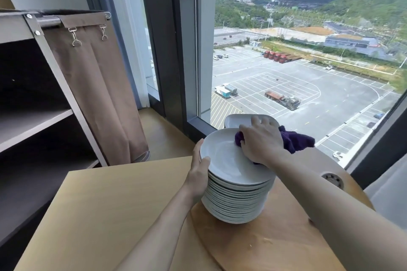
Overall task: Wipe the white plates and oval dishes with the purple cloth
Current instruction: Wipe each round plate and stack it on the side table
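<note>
A tall stack of white plates (236,200) stands on a round wooden board (275,242). The top plate (222,156) is tilted, its left rim raised. My left hand (199,168) grips that rim, thumb on the upper face. My right hand (261,141) presses the bunched purple cloth (295,139) against the plate's far right side; the cloth sticks out on both sides of the hand. Behind the stack a white oval dish (237,120) shows partly, its near part hidden by my right hand.
The board lies on a light wooden table (105,215) by a large window (297,61). A grey shelf cart (33,116) with a brown fabric bag (94,86) stands to the left. A round metal grommet (333,179) sits in the tabletop at right.
</note>
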Action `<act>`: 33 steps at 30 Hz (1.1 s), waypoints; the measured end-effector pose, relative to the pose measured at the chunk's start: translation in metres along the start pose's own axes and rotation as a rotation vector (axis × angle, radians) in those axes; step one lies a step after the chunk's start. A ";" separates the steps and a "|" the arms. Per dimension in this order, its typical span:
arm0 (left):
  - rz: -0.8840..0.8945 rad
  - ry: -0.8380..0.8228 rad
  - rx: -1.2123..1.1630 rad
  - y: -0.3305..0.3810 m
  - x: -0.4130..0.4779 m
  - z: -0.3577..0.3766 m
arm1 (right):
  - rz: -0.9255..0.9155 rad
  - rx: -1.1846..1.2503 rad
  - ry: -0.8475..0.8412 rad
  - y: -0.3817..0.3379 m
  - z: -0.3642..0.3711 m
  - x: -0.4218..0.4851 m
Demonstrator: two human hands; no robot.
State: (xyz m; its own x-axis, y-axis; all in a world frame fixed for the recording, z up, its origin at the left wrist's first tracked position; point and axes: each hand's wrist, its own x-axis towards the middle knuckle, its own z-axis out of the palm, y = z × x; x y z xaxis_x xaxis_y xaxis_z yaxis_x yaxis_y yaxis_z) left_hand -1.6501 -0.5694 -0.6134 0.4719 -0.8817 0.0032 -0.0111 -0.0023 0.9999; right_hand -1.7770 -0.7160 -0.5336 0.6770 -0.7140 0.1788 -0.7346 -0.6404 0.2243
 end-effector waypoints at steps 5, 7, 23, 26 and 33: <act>-0.011 0.007 -0.032 -0.007 0.002 -0.002 | -0.055 0.040 0.014 -0.021 0.006 0.010; -0.026 -0.003 -0.016 -0.005 0.000 -0.003 | -0.063 0.078 0.009 -0.028 0.006 0.011; -0.029 -0.092 0.118 0.009 -0.010 -0.009 | -0.168 0.504 -0.401 -0.039 -0.048 -0.039; -0.010 -0.104 0.175 0.010 -0.008 -0.014 | -0.153 0.348 -0.454 -0.026 -0.061 -0.049; 0.036 -0.082 0.085 0.003 -0.004 -0.009 | 0.028 0.154 -0.344 0.013 -0.049 -0.044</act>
State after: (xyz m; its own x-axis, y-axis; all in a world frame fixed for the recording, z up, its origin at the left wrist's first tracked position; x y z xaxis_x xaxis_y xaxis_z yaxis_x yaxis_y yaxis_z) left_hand -1.6440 -0.5620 -0.6106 0.3964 -0.9174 0.0350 -0.1033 -0.0067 0.9946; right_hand -1.8141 -0.6794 -0.4914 0.6207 -0.7685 -0.1554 -0.7686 -0.6355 0.0727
